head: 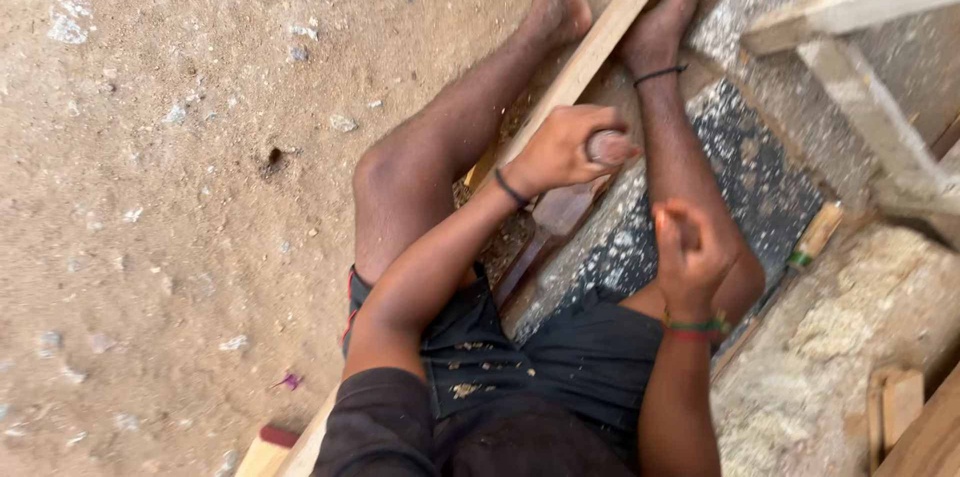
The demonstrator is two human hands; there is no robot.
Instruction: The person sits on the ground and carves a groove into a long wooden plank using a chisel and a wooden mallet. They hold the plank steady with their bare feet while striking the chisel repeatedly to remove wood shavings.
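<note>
Sitting on sandy ground (180,187) with both bare legs stretched forward, the person works over a long pale wooden batten (600,42) that runs diagonally between the legs, from near the feet at the top down toward the lap. The left hand (565,149) is curled into a tight fist over the batten, its fingers (608,147) wrapped round something small and rounded that shows at the end of the fist; what that thing is cannot be told. A dark band circles the left wrist. Just below the fist a brownish tool (555,227) or piece of wood slants down toward the lap, partly hidden by the forearm. The right hand (690,252) is held up above the right thigh, also closed into a fist, fingers folded in; whether it grips anything cannot be told. Red and green bands sit on that wrist. A speckled dark slab (750,177) lies under and beside the right leg. Right of it lies a small wooden handle (818,234) with a green band, well apart from both hands. A rough timber frame (860,47) stands at the upper right, and pale sawdust (840,327) is heaped at the lower right.
</note>
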